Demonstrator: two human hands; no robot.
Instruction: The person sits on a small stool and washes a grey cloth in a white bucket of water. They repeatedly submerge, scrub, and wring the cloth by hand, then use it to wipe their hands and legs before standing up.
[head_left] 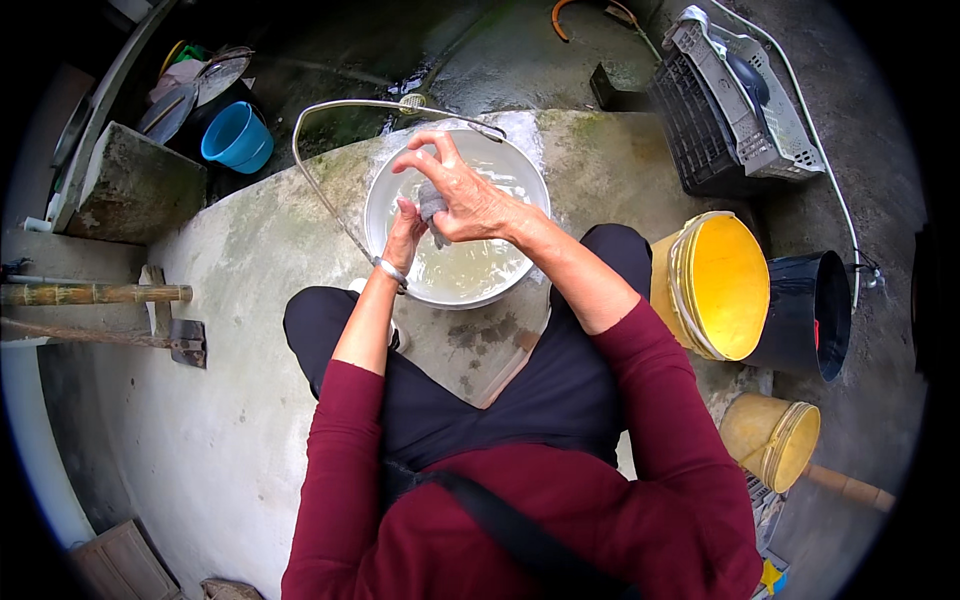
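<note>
A round metal basin (537,185) of cloudy water (462,275) sits between my knees on the concrete. Above the water, my right hand (465,195) grips a small wet grey cloth (433,203), with its upper fingers stretched and curved away to the left. Bunched up, the cloth hangs a little below that hand. My left hand (404,237), with a bracelet at the wrist, is closed against the cloth's left side; its lower fingers are partly hidden. A thin metal bail handle (312,185) stands out past the basin's left rim.
On the right stand a yellow bucket (735,290), a black bucket (790,320) and a smaller tan bucket (770,440). Grey plastic crates (720,110) lean farther back. A blue bucket (237,138) is at far left. Wooden-handled tools (100,294) jut in from the left.
</note>
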